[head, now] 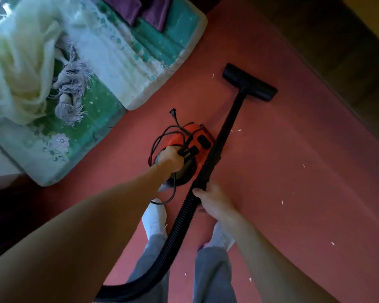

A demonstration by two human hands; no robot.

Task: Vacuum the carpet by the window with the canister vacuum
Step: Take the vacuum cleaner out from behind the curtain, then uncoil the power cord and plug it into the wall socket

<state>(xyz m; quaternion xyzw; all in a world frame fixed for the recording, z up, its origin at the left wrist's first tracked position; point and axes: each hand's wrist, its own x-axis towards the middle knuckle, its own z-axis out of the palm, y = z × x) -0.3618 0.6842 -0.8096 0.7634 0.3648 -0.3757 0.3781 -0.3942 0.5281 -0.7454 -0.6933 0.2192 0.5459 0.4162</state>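
A small red and black canister vacuum point(196, 138) hangs above the red carpet point(293, 160), carried by my left hand point(170, 159), which grips its top handle together with the bundled black power cord point(162, 136). The cord's plug point(173, 112) sticks out past the canister, unplugged. My right hand point(213, 199) holds the black wand point(225, 132) where it joins the ribbed hose point(177, 228). At the wand's far end the black floor nozzle point(249, 83) rests on the carpet. Small white scraps point(236, 130) lie scattered on the carpet.
A floor mattress point(123, 62) with a green floral cover lies at the upper left, with a pale fringed blanket point(20, 68) heaped on it and purple cushions point(138, 9) behind. My feet in white socks point(154, 219) stand on the carpet. Dark wooden flooring point(337, 51) borders the carpet at right.
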